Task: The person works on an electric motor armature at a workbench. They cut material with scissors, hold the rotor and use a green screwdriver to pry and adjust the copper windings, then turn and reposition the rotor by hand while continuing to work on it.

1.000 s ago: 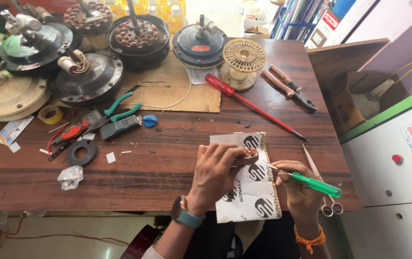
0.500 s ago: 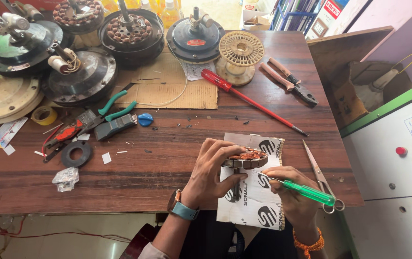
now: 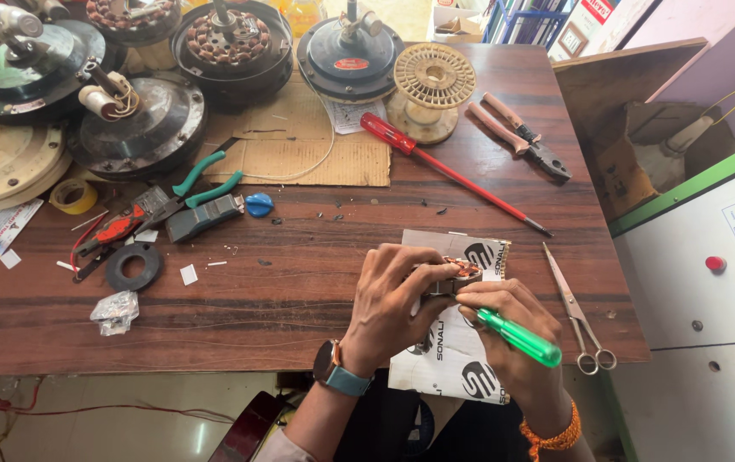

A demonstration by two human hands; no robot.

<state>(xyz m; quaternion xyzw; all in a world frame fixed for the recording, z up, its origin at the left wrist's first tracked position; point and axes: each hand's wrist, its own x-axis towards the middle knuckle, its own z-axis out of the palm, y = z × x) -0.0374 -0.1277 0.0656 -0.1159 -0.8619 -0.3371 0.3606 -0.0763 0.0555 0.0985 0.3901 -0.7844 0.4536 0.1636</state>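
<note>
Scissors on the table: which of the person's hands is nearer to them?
Right. The right hand, holding a green-handled screwdriver, sits just left of the scissors. The left hand is farther left, gripping the small copper-wound part.

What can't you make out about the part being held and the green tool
Head view:
- Wound part: mostly hidden by left hand fingers.
- Green-handled tool: tip hidden behind right hand.
- Paper sheet: lower corner hidden by the right hand's wrist.
</note>
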